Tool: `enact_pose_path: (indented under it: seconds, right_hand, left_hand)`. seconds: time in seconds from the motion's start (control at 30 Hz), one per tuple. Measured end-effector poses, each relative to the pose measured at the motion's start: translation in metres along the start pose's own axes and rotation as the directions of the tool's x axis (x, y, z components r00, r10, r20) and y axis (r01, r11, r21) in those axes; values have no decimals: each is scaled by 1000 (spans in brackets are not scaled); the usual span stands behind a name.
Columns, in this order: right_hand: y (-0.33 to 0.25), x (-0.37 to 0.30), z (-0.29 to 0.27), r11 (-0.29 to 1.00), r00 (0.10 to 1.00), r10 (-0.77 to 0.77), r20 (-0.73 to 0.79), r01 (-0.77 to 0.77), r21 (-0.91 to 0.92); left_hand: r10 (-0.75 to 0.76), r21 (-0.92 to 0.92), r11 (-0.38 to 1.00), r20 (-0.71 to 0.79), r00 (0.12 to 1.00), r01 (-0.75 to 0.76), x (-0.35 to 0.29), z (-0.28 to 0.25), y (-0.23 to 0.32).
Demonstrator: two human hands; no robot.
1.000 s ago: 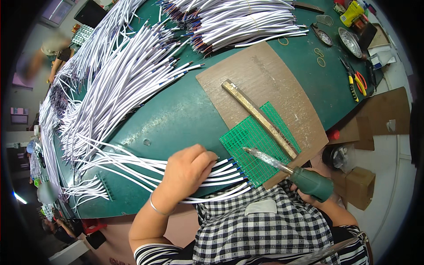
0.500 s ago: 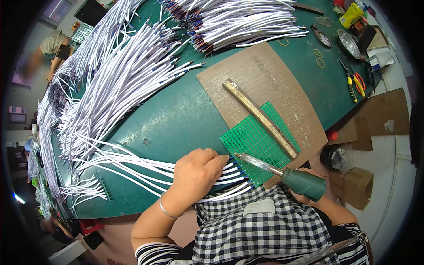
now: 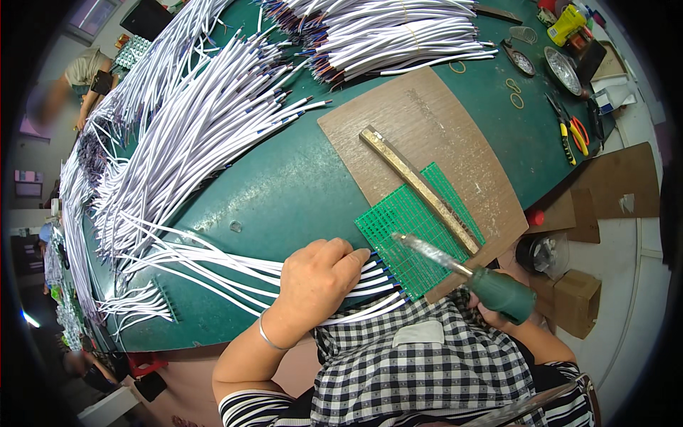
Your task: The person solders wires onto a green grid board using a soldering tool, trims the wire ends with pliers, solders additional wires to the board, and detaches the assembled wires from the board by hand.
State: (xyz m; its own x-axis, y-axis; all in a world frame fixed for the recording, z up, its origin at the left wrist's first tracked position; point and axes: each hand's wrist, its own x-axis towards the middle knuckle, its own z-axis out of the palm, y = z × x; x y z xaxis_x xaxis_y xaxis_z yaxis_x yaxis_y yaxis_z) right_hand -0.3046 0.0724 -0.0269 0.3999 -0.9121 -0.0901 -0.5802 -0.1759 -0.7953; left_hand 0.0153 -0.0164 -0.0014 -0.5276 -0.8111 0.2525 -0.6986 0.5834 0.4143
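My left hand (image 3: 320,277) is closed, its thumb and fingertips pinching a white cable (image 3: 361,279) whose blue wire end meets the edge of a green circuit board panel (image 3: 390,222). Several more white cables run under and beside this hand to the same edge. In my right hand (image 3: 489,313) is a soldering iron with a green handle (image 3: 504,294), fingers wrapped round it and partly hidden behind it. Its metal tip is over the panel, to the right of my left fingertips. A brass-coloured bar (image 3: 421,189) lies across the panel on a brown board (image 3: 413,107).
Large bundles of white cables (image 3: 192,128) cover the left and far side of the green table (image 3: 284,185). Pliers (image 3: 565,132), a metal dish (image 3: 562,71) and a yellow bottle (image 3: 567,25) are at the far right. Cardboard boxes (image 3: 576,302) stand on the floor at right.
The soldering iron's tip has moved right and slightly away from me, off the wire end by my left fingertips. My left hand stays nearly in place.
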Motion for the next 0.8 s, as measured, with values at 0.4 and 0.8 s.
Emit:
enact_pose_path:
  seconds: [0.4, 0.8]
  right_hand:
    - [-5, 4, 1, 975, 989, 144, -22, -138, 174]
    - [-7, 8, 3, 996, 999, 27, -36, -24, 91]
  left_hand:
    - [-4, 5, 1000, 2, 1000, 4, 2, 0, 0]
    - [13, 60, 998, 52, 999, -16, 2, -2, 5]
